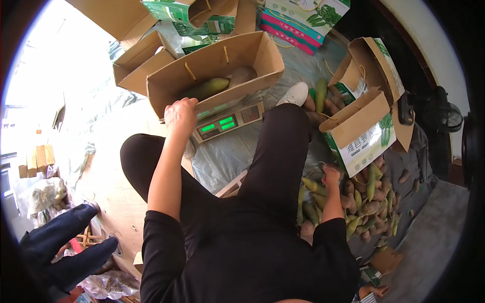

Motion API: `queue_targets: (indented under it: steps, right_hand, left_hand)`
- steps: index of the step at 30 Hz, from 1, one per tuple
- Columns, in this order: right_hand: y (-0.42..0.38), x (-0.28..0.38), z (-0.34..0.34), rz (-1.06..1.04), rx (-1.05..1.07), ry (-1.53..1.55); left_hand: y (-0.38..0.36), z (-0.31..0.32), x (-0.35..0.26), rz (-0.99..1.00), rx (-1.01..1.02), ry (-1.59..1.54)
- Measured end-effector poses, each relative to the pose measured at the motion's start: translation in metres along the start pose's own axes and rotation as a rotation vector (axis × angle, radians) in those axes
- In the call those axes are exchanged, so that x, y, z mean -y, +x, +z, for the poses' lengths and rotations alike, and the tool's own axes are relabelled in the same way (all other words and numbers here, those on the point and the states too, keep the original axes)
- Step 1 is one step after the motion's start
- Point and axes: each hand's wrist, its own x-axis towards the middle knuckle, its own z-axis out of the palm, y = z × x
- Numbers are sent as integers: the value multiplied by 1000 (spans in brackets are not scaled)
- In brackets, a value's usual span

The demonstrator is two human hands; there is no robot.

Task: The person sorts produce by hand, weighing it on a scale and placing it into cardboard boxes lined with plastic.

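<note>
My left hand (182, 116) is curled over the near rim of an open cardboard box (174, 76). This box rests on a digital scale (222, 125) with lit green displays. Inside it lie a long green radish (212, 89) and a brownish tuber (243, 76). On the other side, my right hand (331, 174) is low over a pile of green radishes and brown tubers (371, 202), close to the lower edge of a printed white box (365, 144). Its fingers look bent in; what they hold, if anything, is hidden.
More open cartons (146, 58) stand behind the scale, near a stacked pink box (288, 34). A fan (442, 113) stands at the right. Another person's dark-trousered legs (63, 242) show at the lower left, beside plastic bags (45, 194). Plastic sheeting (230, 161) covers the floor.
</note>
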Motion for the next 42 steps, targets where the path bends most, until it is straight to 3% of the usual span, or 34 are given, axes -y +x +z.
queue_targets:
  steps: [2,4,9,11,17,21,25,31,35,37,39,41,42]
  right_hand:
    - [-11,14,-14,-7,35,69]
    - [-40,41,-20,-48,-140,125]
    - [-87,109,-15,-181,-32,256]
    - [-99,143,-1,-468,-42,212]
    - [-186,277,42,-973,58,47]
    - [-241,346,67,-1197,184,157]
    - [-277,389,108,-1345,453,338]
    - [-280,396,216,-1346,712,57]
    - [-272,381,265,-982,1012,-8]
    - [-248,378,267,-992,943,-105]
    - [-223,373,251,-1171,724,-254]
    - [-216,368,212,-945,725,-188]
    - [-207,361,194,-942,693,-177]
  left_hand:
    - [0,3,2,11,-35,-13]
    - [-2,3,2,11,-42,-27]
    - [0,-2,2,-14,55,-6]
    - [-1,4,4,25,-42,-14]
    - [-2,2,3,24,-27,-7]
    - [-2,-1,1,30,-8,21]
    - [-3,-1,1,29,-19,17]
    - [-3,-1,1,32,-18,31]
    - [-2,0,1,17,1,45]
    - [-2,1,1,26,28,31]
    - [-1,3,2,-8,20,54]
    - [1,-4,-1,-28,79,105]
    - [0,-5,-2,-33,73,93]
